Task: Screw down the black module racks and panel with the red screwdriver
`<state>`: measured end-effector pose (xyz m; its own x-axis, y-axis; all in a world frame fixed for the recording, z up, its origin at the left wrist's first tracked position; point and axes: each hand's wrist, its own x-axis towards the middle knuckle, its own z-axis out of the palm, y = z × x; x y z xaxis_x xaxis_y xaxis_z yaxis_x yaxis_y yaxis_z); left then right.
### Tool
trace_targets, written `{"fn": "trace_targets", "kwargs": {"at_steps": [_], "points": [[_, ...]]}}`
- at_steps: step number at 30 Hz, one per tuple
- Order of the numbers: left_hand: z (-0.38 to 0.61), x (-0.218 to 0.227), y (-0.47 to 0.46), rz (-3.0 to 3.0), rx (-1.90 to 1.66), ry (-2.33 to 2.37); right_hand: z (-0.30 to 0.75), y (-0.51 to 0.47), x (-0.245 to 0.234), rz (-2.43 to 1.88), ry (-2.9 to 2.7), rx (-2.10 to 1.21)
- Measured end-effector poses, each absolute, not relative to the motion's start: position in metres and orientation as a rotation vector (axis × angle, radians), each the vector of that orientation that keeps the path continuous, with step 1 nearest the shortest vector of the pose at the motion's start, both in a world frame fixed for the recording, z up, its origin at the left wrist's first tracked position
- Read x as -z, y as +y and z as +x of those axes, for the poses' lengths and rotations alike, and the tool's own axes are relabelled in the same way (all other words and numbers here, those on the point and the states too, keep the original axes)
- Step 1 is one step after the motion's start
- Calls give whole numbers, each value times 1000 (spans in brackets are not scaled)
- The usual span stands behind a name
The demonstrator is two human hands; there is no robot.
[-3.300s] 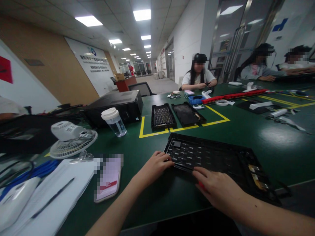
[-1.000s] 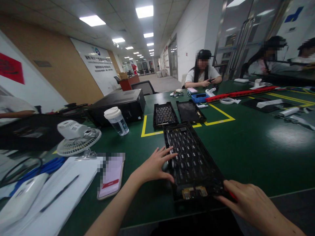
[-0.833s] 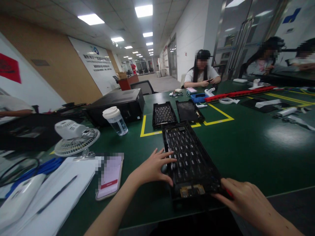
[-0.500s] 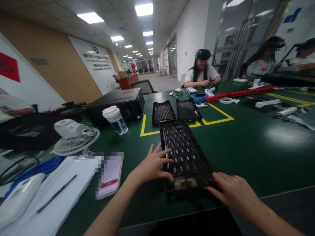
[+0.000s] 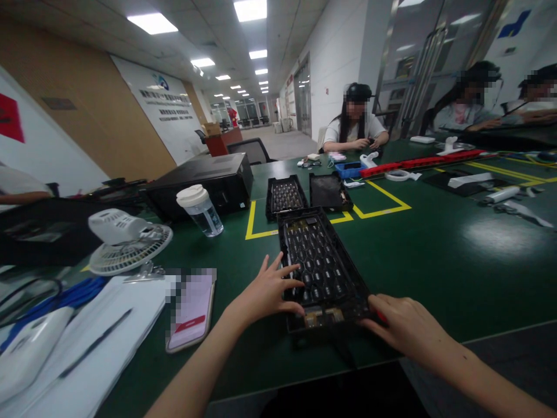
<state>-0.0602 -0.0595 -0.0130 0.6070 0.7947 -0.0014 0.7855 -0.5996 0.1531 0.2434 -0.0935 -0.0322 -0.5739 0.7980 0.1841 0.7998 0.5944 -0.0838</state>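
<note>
The right hand point(image 5: 400, 322) is curled around a red object point(image 5: 382, 316), mostly hidden in the palm, with forefinger and thumb against the near right corner of a black open housing point(image 5: 324, 264). The left hand point(image 5: 265, 290) is spread wide, gripping nothing, its fingertips over the left rim; whether they press cannot be told. This placing, a hand at each side, probably serves to steady the housing. It sits on the green table point(image 5: 435, 261) before the person, cell pattern uppermost and gold-coloured connectors point(image 5: 324, 316) at the near end. Two smaller black trays point(image 5: 286, 197) point(image 5: 329, 193), apparently parked within the yellow tape outline point(image 5: 385, 213), crowd its far end; contact is unclear. Leftward, a phone point(image 5: 191, 313) and clipboard papers point(image 5: 82, 342) flank the left forearm, with a lidded cup point(image 5: 200, 210) and white fan point(image 5: 130, 244) beyond.
</note>
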Motion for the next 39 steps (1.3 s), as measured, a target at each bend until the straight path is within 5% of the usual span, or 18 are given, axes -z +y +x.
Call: {"fn": "trace_targets", "kwargs": {"at_steps": [7, 21, 39], "points": [[-61, 15, -56, 2706, -178, 1386, 259, -79, -12, -1345, -2463, -470], [-60, 18, -50, 2728, -459, 1386, 260, -14, -138, -587, -1266, -877], [-23, 23, -58, 2532, -471, 1500, 194, 49, -21, -695, -775, -1313]]}}
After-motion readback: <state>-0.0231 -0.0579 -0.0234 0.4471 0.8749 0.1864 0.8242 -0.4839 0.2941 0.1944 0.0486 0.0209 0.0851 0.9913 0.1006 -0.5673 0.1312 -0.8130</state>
